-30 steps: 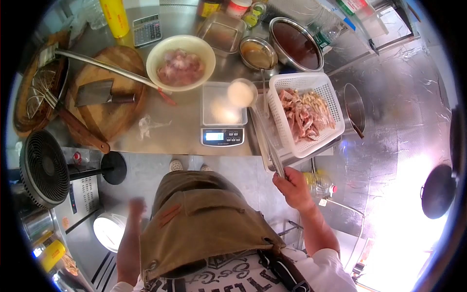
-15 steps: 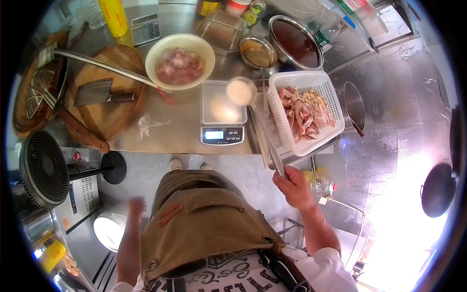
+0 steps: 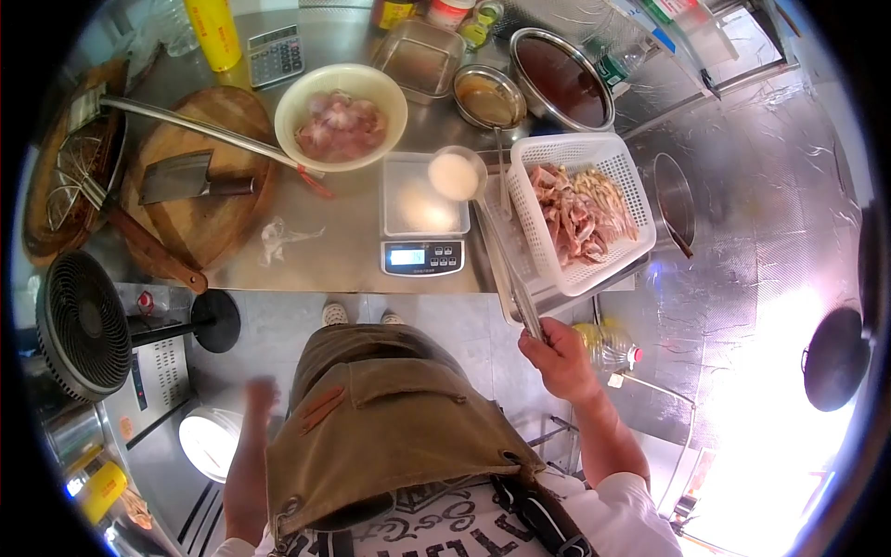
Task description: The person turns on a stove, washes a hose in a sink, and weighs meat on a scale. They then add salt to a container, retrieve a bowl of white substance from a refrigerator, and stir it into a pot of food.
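Closed round the end of a long metal handle, my right hand [image 3: 559, 356] holds a ladle [image 3: 522, 288]. White granular stuff [image 3: 452, 174] fills the ladle's bowl, which is over a clear square container [image 3: 397, 190] on a digital scale [image 3: 423, 259]. More of the white stuff lies in that container. The scale's display is lit but unreadable. To the right, a white perforated basket [image 3: 580, 284] holds raw meat pieces [image 3: 574, 223] and sits on a metal tray. My left hand [image 3: 262, 395] hangs low beside the apron, away from the table, its fingers blurred.
A cleaver [image 3: 176, 177] rests on a round chopping board [image 3: 223, 223] at left. A cream bowl [image 3: 290, 139] holds raw meat. A pot of dark liquid [image 3: 561, 79] and a small metal bowl [image 3: 487, 100] stand behind. A black fan [image 3: 83, 323] is below left.
Little differs. The whole view shifts a few pixels left; the ladle stays over the container and my left hand still hangs down.
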Available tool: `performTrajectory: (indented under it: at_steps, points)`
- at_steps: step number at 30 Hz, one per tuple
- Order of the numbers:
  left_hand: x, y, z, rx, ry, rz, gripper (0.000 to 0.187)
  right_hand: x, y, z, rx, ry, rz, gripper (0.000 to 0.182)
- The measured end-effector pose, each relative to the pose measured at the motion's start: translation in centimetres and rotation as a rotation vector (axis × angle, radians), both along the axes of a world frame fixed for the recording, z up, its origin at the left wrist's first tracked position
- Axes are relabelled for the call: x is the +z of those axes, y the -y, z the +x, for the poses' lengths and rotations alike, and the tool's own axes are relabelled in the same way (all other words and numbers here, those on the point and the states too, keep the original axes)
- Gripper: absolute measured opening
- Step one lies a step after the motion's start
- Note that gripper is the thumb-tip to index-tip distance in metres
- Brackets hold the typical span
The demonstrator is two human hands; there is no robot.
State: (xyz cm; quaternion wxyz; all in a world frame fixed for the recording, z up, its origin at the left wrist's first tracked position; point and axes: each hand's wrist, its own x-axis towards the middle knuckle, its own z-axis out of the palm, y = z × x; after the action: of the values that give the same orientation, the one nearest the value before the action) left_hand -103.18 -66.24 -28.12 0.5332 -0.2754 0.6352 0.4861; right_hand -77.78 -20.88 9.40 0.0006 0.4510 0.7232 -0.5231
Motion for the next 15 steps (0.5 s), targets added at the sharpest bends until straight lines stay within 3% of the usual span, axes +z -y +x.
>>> performTrajectory:
  at_steps: [4, 10, 15]
  points:
    - [0.7, -0.8, 0.7, -0.013, -0.083, -0.119, 0.009, -0.7, -0.1, 0.5, 0.011, 0.011, 0.036, 0.021]
    - [1.8, -0.8, 0.7, -0.079, -0.112, -0.018, 0.008, -0.4, 0.0, 0.4, 0.01, 0.043, 0.075, 0.022]
    - [-0.3, 0.5, 0.4, 0.012, -0.034, 0.122, 0.01, -0.6, -0.2, 0.4, -0.001, 0.022, 0.096, 0.02]
